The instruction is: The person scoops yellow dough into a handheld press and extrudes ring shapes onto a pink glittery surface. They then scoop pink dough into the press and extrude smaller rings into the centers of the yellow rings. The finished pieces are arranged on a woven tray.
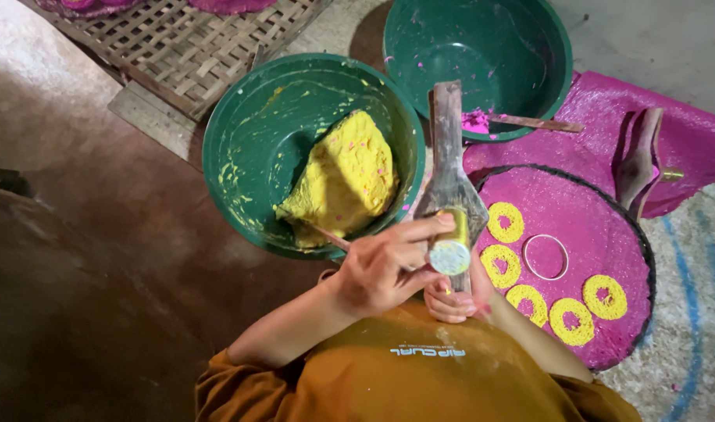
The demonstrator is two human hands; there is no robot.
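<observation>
Low in the frame's centre, the right hand (449, 301) grips the handle of a wooden paddle (449, 168), its fingers half hidden behind the left hand (385, 270), which pinches a small yellow cylinder (452, 244) against the blade. Beyond, yellow dough (345, 180) sits in a green bowl (232, 164); the thin stick under the left palm is hard to make out.

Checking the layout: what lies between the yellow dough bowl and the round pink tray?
Head view: the wooden paddle, held upright by both hands.

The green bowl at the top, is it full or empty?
Nearly empty: the far green bowl shows its bare inside, with only pink specks and a pink lump at its rim.
</observation>
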